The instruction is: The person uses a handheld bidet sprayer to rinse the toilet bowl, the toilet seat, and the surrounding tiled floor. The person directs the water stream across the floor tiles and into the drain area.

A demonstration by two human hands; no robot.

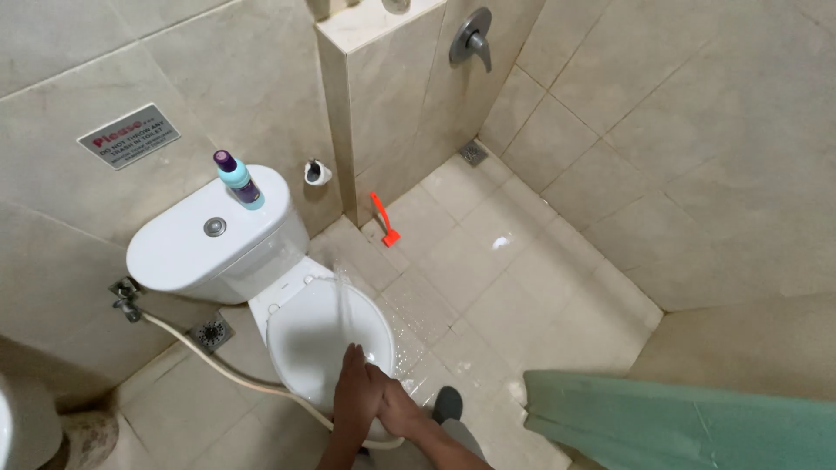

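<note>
While our hands [373, 402] clasp the sprayer together, water hitting the lid [326, 339] may splash onto the floor [488, 261].

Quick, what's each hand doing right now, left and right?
Left hand: closed around a white spray hose end, spraying the white toilet lid.
Right hand: pressed against the left; grip cannot be told.

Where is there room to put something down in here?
The tank lid is bare left of the bottle, around the flush button. The floor tiles are open between the orange brush and the green door, though wet. It is crowded at the toilet seat lid, where both hands and the hose meet.
</note>
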